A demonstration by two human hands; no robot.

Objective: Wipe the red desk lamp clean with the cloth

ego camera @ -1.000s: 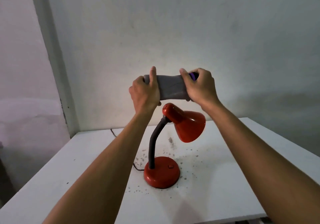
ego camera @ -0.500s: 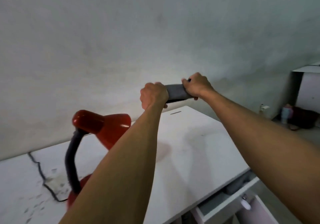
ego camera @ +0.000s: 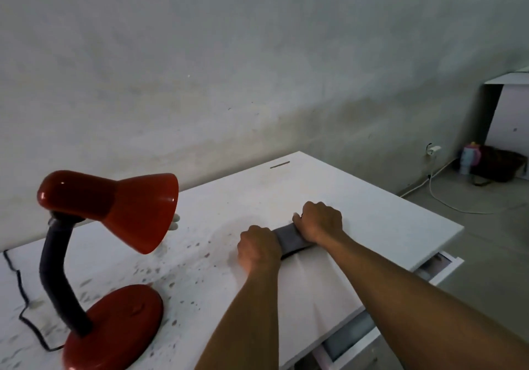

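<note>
The red desk lamp (ego camera: 114,215) stands at the left on the white desk (ego camera: 372,215), with a dark bent neck, a round red base and its shade pointing right and down. A grey folded cloth (ego camera: 289,239) lies pressed on the desk to the right of the lamp. My left hand (ego camera: 257,248) grips its near end and my right hand (ego camera: 320,222) grips its far end. Both fists rest on the desktop, well apart from the lamp. Most of the cloth is hidden under the hands.
Dark specks of dirt (ego camera: 171,272) are scattered on the desk around the lamp. The lamp's black cord (ego camera: 17,289) runs along the left. A drawer (ego camera: 400,312) stands open under the desk's right edge. A wall socket, cable and bag (ego camera: 498,166) sit on the floor far right.
Both hands have come down with the cloth from the air above the lamp to the desktop on the lamp's right. The view has swung right and down.
</note>
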